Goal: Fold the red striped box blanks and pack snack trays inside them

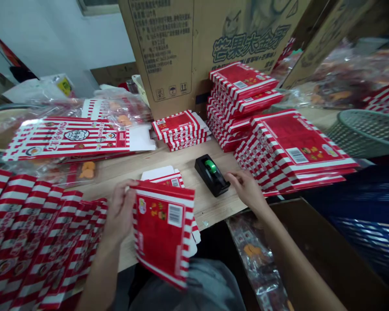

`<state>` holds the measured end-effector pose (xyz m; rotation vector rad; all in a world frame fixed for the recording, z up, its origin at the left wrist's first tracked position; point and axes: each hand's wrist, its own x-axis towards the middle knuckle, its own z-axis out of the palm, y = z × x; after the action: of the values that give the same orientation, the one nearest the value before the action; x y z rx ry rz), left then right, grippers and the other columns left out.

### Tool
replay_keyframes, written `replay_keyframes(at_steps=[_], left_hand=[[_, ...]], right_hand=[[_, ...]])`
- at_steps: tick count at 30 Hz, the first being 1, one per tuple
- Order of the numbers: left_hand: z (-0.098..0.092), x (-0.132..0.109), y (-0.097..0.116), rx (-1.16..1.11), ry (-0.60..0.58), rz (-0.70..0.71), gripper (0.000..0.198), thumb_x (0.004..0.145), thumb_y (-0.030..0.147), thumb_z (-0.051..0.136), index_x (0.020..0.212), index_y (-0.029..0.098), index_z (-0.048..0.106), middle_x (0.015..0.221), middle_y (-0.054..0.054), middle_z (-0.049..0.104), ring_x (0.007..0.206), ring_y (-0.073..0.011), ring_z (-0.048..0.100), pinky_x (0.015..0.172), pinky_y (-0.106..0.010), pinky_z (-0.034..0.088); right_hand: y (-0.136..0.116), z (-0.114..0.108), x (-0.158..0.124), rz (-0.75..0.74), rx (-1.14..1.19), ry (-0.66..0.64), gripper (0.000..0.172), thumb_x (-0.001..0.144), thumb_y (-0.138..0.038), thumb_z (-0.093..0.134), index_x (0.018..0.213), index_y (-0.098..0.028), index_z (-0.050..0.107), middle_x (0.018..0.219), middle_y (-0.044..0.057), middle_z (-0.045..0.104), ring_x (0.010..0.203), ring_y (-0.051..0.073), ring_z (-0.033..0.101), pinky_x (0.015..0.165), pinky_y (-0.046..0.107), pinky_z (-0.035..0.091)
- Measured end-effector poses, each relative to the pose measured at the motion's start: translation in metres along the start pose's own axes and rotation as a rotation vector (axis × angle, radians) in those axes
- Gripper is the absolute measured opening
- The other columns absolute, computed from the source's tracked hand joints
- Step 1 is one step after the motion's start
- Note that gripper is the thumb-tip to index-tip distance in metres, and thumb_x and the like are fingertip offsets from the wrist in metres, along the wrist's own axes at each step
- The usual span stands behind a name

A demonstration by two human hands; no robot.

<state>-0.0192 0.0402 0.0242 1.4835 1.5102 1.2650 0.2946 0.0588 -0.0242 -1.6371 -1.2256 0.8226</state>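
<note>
My left hand (119,211) pinches the top corner of a red-and-white striped folded carton (160,231), which hangs tilted over the wooden table (210,207). Beside that hand lies a long overlapping row of striped cartons (42,246). My right hand (246,188) rests at the table's near side with loosely curled fingers and no visible object in them. It lies between a black tape dispenser (212,175) with a green roll and a stack of flat red cartons (294,151). Another flat carton (162,175) lies partly hidden behind the held one.
Further stacks of red cartons (240,99) stand against a large cardboard shipping box (207,43). Flat striped sheets (65,138) and clear bags of orange-printed goods (123,110) cover the far left. A grey mesh basket (366,131) stands right; an open cardboard box (314,242) sits below the table edge.
</note>
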Motion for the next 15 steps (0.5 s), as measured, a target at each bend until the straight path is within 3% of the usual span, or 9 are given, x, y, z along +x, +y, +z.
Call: replay_keyframes(at_steps=[2,4,8,11,15], left_hand=[[-0.013,0.021,0.01,0.054,-0.057,0.034,0.025,0.084,0.046,0.045,0.092,0.024,0.053,0.086,0.001,0.058,0.066,-0.0121,0.053,0.056,-0.02,0.045],[-0.02,0.035,0.016,0.147,-0.172,0.061,0.027,0.083,0.047,0.044,0.09,0.023,0.054,0.082,0.001,0.059,0.065,-0.0129,0.053,0.057,-0.021,0.045],[-0.017,0.047,0.011,0.275,-0.454,0.085,0.029,0.087,0.045,0.036,0.093,0.023,0.052,0.09,-0.001,0.059,0.081,-0.0167,0.056,0.072,-0.025,0.047],[-0.009,0.049,0.007,0.323,-0.65,0.058,0.028,0.089,0.042,0.033,0.098,0.023,0.051,0.094,-0.001,0.059,0.084,-0.0164,0.055,0.077,-0.026,0.045],[0.003,0.048,0.018,0.355,-0.832,0.051,0.028,0.09,0.04,0.03,0.098,0.023,0.051,0.093,0.001,0.059,0.081,-0.015,0.055,0.075,-0.024,0.045]], right_hand=[[0.014,0.0,0.011,0.04,0.007,-0.093,0.035,0.06,-0.049,0.068,0.061,-0.014,0.067,0.059,0.005,0.064,0.064,0.023,0.061,0.069,0.039,0.048],[0.023,0.001,0.009,0.062,0.04,-0.148,0.038,0.059,-0.053,0.067,0.06,-0.015,0.067,0.058,0.004,0.063,0.057,0.019,0.06,0.061,0.035,0.05],[0.042,0.007,-0.014,0.067,0.103,-0.09,0.048,0.064,-0.064,0.056,0.069,-0.017,0.069,0.091,0.009,0.066,0.084,0.022,0.062,0.07,0.034,0.051],[0.06,0.015,-0.024,0.074,0.085,0.017,0.05,0.06,-0.066,0.057,0.061,-0.017,0.066,0.089,0.012,0.063,0.094,0.026,0.057,0.074,0.036,0.05],[0.065,0.016,-0.029,0.087,0.067,0.083,0.048,0.067,-0.061,0.054,0.066,-0.014,0.065,0.068,0.007,0.058,0.062,0.019,0.056,0.056,0.032,0.048]])
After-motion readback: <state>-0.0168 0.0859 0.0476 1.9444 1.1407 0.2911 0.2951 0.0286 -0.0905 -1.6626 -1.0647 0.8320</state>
